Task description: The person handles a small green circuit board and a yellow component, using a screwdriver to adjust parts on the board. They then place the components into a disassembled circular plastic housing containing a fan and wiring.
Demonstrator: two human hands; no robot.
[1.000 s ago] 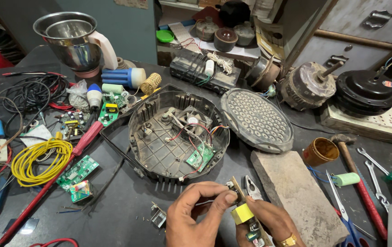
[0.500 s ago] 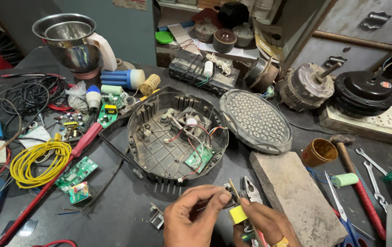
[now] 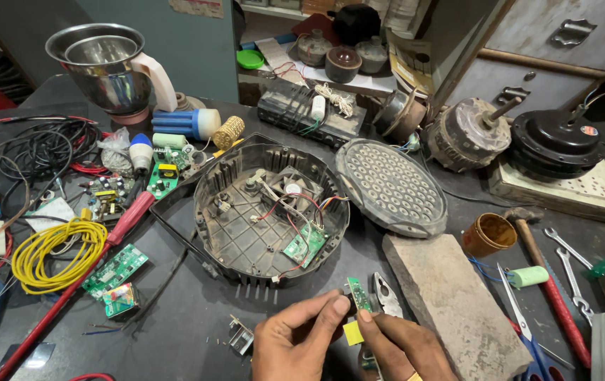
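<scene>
Small green circuit board (image 3: 356, 294) held above the dark desk (image 3: 175, 331), just in front of the open round black housing (image 3: 272, 204); left hand (image 3: 301, 342) pinches its lower left edge between thumb and forefinger, right hand (image 3: 404, 346) pinches its lower right edge, both grips closed on it. Board stands clear of both grips at its upper end, long axis near upright, tilted slightly up-left, top pointing toward the housing. Yellow piece (image 3: 352, 332) sits just below the board between the hands; pliers (image 3: 385, 295) lie just right.
</scene>
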